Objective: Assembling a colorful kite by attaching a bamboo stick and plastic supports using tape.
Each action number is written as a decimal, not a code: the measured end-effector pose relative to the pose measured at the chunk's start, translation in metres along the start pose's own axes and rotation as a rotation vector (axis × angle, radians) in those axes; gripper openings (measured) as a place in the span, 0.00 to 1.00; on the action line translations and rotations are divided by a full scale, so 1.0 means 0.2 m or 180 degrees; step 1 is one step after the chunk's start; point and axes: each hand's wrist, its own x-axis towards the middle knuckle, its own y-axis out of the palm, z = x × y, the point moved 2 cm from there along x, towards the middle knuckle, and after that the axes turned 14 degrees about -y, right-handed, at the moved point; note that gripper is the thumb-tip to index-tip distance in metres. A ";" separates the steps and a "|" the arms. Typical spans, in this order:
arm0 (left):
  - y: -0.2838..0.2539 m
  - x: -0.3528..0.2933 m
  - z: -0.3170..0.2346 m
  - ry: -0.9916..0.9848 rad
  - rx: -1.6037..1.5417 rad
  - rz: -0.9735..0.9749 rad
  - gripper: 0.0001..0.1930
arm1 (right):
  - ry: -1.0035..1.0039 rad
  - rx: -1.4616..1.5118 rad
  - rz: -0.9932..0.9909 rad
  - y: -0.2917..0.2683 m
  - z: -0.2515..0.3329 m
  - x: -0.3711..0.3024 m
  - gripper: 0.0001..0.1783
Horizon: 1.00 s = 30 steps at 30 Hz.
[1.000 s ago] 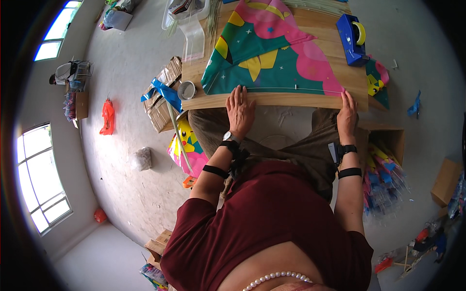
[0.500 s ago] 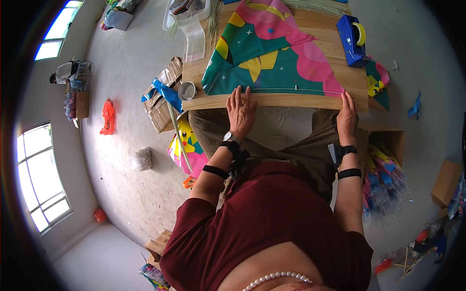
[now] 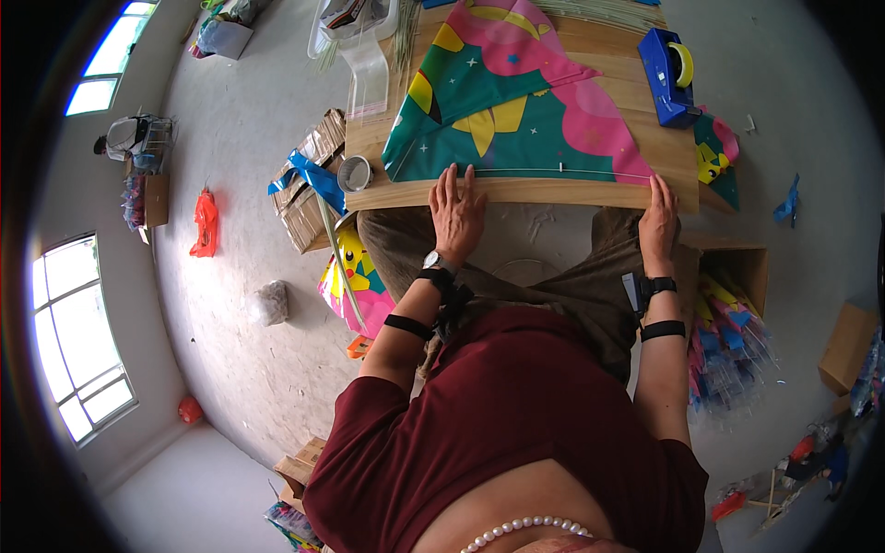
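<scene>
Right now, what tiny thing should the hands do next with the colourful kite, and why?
Probably press down and smooth along the thin rod. Both hands, left hand and right hand, sit flat at the kite's near edge on the wooden table, one near each end of it.

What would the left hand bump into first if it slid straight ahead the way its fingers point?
Probably the thin stick lying along the near edge of the colourful kite. The left hand has its fingertips almost at it already, flat on the wooden table.
</scene>
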 end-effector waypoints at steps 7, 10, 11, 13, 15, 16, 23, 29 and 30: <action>0.00 0.01 0.00 -0.0040 -0.0016 0.0029 0.34 | 0.0063 0.0044 0.0011 0.00 0.00 0.01 0.33; -0.01 0.00 0.00 -0.0035 -0.0034 0.0034 0.35 | 0.0165 0.0035 -0.0119 0.01 -0.01 0.01 0.33; -0.01 0.01 0.00 -0.0033 -0.0035 0.0036 0.35 | 0.0168 0.0033 -0.0119 0.01 -0.02 0.00 0.33; -0.01 0.00 0.00 -0.0072 -0.0041 0.0045 0.35 | 0.0096 -0.0020 -0.0169 0.00 -0.02 0.00 0.32; -0.01 0.00 0.00 -0.0078 -0.0038 0.0078 0.35 | 0.0043 -0.0047 -0.0171 0.00 -0.02 0.00 0.32; -0.01 0.00 0.00 -0.0083 -0.0035 0.0108 0.35 | -0.0011 -0.0074 -0.0175 -0.01 -0.02 0.00 0.31; 0.01 0.00 0.01 -0.0112 0.0024 0.0114 0.35 | -0.0015 -0.0057 -0.0043 -0.02 0.01 0.01 0.29; 0.01 0.00 0.01 -0.0095 0.0036 0.0123 0.33 | 0.0017 -0.0092 0.0034 -0.01 0.00 0.00 0.28; 0.01 0.00 0.01 -0.0096 0.0025 0.0122 0.33 | 0.0010 -0.0084 0.0026 0.00 0.00 0.00 0.28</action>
